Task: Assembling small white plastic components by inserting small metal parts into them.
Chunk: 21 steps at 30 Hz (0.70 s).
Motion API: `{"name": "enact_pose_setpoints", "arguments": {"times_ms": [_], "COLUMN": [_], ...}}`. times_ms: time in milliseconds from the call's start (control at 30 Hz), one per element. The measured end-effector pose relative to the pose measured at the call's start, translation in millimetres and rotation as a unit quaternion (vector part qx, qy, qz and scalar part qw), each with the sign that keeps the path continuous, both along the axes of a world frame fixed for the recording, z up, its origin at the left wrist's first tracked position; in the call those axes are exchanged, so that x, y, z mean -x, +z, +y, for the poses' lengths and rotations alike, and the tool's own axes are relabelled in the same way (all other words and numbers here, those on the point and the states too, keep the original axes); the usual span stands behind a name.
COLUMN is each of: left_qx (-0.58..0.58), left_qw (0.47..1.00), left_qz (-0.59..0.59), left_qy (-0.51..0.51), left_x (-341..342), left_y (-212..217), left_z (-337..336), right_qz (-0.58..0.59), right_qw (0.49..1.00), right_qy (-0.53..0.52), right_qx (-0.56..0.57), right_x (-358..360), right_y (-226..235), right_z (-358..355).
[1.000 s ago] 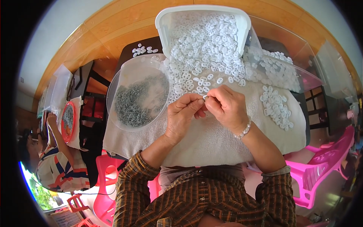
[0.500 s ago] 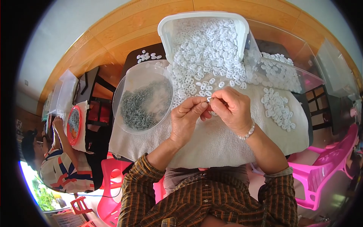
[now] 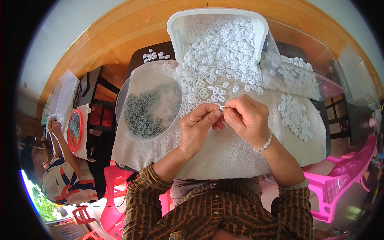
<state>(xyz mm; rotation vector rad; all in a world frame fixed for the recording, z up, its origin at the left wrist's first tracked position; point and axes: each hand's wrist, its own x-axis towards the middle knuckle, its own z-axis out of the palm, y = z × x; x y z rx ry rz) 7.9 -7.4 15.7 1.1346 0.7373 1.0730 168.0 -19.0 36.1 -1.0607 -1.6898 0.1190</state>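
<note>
Over the cloth, the fingertips of my two hands meet at a small white oval plastic piece (image 3: 222, 108), mostly covered by the fingers. My left hand (image 3: 197, 127) is closed, thumb and forefinger pinched at the piece's left side. From the right, my right hand (image 3: 249, 120) pinches it too, its other fingers curled. Whether a screw is also between the fingers cannot be seen. A clear round tray (image 3: 135, 139) to the left holds a heap of small grey screws (image 3: 146, 114). Many white two-hole oval pieces (image 3: 220, 52) spill toward my hands from a white tub (image 3: 171, 30) lying on its side.
A smaller pile of white pieces (image 3: 295, 118) lies right on the beige cloth (image 3: 240, 160). Behind it stands a clear plastic bin (image 3: 320, 74). Several pieces (image 3: 156, 56) sit far left on the dark table. Leftward, another person (image 3: 68, 176) works at a red-rimmed tray (image 3: 75, 130). Pink chairs (image 3: 340, 184) flank the table.
My hands stay pinched together, with the right hand's fingers slightly shifted and a bit more of the white piece showing. The view has tilted slightly. The other person's arms have moved a little.
</note>
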Motion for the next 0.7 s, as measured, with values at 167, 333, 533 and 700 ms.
{"name": "enact_pose_setpoints", "arguments": {"times_ms": [167, 333, 533, 700], "left_qx": [0.006, -0.076, -0.488, -0.504], "left_qw": [1.0, 0.99, 0.739, 0.755], "left_qz": [0.004, 0.116, 0.463, 0.418], "left_qy": [-0.005, -0.009, 0.038, -0.001], "left_x": [-1, 11, 1, 7], "left_y": [10, 4, 4, -9], "left_z": [1, 13, 11, 18], "right_qz": [0.066, 0.164, 0.216, 0.218], "right_qw": [0.997, 0.98, 0.967, 0.965], "right_qy": [0.013, 0.029, 0.044, 0.051], "right_qx": [0.037, 0.107, 0.131, 0.138], "right_x": [-5, -9, -14, -14], "right_y": [2, 8, 7, 7], "right_z": [-1, -4, -4, -6]}}
